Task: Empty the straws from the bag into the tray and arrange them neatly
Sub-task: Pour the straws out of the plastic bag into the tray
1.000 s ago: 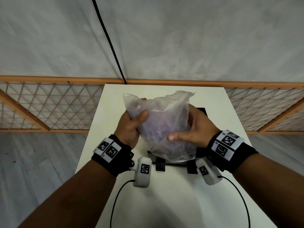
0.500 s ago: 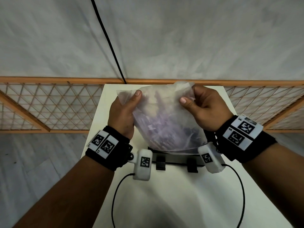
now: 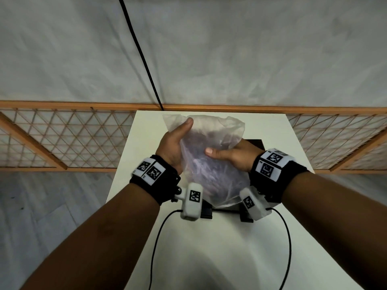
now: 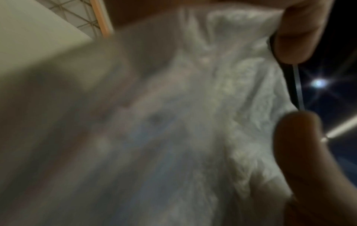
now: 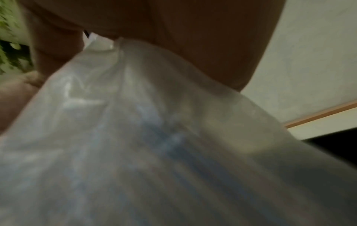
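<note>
Since the frame half a second earlier, the right hand (image 3: 234, 156) had been lowered from the upper edge of the bag (image 3: 209, 164) to its right flank, and the left hand (image 3: 173, 147) had been shifted so that its thumb lay along the bag's upper left edge. Both hands were closed on the bag: the left was wrapped around the side at 9 o'clock, the right was pressed in from 3 o'clock with the thumb laid across the front. The translucent bag was held upright above the black tray (image 3: 254, 143), of which only a corner at 2 o'clock and the near edge at 6 o'clock were visible. The straws (image 3: 207, 174) were seen as a purplish bundle still inside the lower half of the bag; individual straws could not be distinguished. The tray was set on the white table (image 3: 209, 248). In the left wrist view, crumpled plastic (image 4: 222, 107) was seen against two fingers (image 4: 297, 35). In the right wrist view, the bag (image 5: 154, 137) filled most of the field, with bluish streaks inside.
</note>
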`<state>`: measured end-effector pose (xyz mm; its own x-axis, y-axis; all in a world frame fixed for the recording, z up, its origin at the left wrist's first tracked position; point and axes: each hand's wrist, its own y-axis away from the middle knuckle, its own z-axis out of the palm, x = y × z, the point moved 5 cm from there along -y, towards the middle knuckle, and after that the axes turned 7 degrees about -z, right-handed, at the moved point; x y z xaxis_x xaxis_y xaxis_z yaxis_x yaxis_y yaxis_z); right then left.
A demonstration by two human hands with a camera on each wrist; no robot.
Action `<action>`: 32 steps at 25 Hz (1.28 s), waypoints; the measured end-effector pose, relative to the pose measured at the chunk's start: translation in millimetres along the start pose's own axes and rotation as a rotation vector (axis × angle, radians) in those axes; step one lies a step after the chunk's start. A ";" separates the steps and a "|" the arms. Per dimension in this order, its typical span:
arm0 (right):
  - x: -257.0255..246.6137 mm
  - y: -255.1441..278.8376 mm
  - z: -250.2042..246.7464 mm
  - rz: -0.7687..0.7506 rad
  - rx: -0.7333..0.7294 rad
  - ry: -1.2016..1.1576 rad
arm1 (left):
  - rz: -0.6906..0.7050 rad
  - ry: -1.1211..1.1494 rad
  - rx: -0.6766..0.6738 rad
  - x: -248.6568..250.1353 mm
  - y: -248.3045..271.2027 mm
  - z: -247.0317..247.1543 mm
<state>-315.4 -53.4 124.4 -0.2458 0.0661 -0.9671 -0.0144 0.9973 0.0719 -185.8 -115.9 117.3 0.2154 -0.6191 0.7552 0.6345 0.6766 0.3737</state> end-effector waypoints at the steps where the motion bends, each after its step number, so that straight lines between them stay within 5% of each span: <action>1: -5.1 -0.8 -0.2 -0.040 0.032 0.074 | -0.015 0.028 0.004 1.4 2.5 3.0; 10: -11.2 -5.1 -16.1 -0.162 0.155 0.406 | 0.074 0.203 0.014 3.4 1.3 -12.5; 16: -19.2 -3.6 -20.3 -0.176 0.148 0.486 | 0.217 0.043 0.300 11.1 -7.6 -35.3; 20: -28.7 -0.6 -22.1 -0.241 0.164 0.448 | 0.231 0.105 0.105 16.6 -2.3 -26.0; 32: -57.2 1.2 -32.7 -0.320 0.272 0.314 | 0.238 0.157 -0.086 0.0 -4.7 -20.3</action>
<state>-333.0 -57.1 187.8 -0.5494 -0.2141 -0.8077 0.1057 0.9411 -0.3213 -173.7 -127.1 104.6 0.4732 -0.5058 0.7213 0.6115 0.7780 0.1444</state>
